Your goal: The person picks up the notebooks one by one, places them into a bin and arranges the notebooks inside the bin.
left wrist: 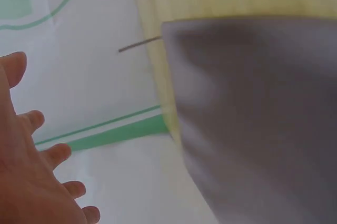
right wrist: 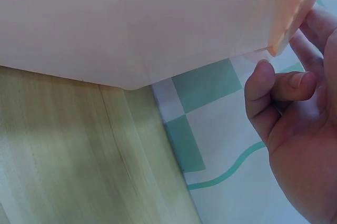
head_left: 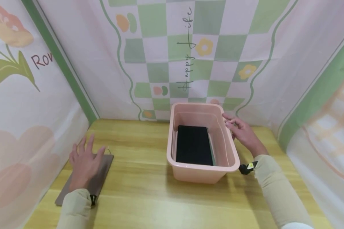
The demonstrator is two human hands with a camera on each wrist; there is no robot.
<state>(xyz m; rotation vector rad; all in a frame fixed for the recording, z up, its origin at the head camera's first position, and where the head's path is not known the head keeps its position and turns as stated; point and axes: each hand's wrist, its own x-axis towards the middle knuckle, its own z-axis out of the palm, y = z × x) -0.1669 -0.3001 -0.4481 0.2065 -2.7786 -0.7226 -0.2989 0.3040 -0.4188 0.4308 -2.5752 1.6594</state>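
My left hand [head_left: 84, 162] is spread, palm down, over a flat brown-grey notebook [head_left: 101, 178] at the table's left edge. In the left wrist view its fingers [left wrist: 55, 155] are apart from the notebook [left wrist: 253, 113], and a thin ribbon [left wrist: 139, 44] sticks out from one corner. At the right stands a pink plastic bin [head_left: 200, 173] with a black notebook-like item [head_left: 193, 144] lying flat inside. My right hand [head_left: 242, 132] touches the bin's right rim with its fingertips. Seen from the right wrist, other fingers [right wrist: 260, 84] are loosely bent beneath the rim.
The wooden table [head_left: 132, 197] carries the bin and the notebook. A patterned cloth [head_left: 152, 47] hangs behind it, with further cloth walls at left and right. Beneath the black item, a thin greenish edge shows inside the bin.
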